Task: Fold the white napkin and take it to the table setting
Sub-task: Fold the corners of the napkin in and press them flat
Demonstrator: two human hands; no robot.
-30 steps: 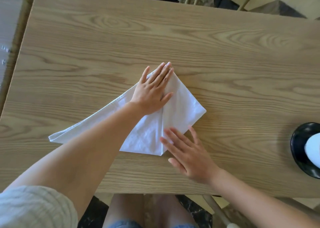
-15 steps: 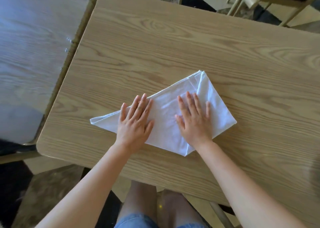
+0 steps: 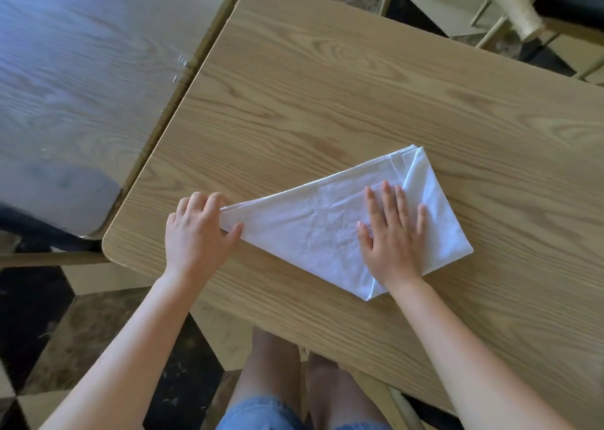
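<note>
The white napkin [image 3: 313, 224] lies partly folded on the wooden table [image 3: 327, 103], its right flap turned up over the middle and a long point reaching left. My left hand [image 3: 196, 230] sits at that left point with thumb and fingers closed around the tip. My right hand [image 3: 392, 237] lies flat, fingers spread, pressing the folded right part down.
A second wooden table [image 3: 81, 70] adjoins on the left. Chair legs and rails [image 3: 523, 21] stand past the far edge. The near-left table corner [image 3: 111, 246] is close to my left hand. My knees show under the near edge.
My left hand slid left along the napkin to its pointed tip and closed on it. The right hand stays pressing. The view has swung left.
</note>
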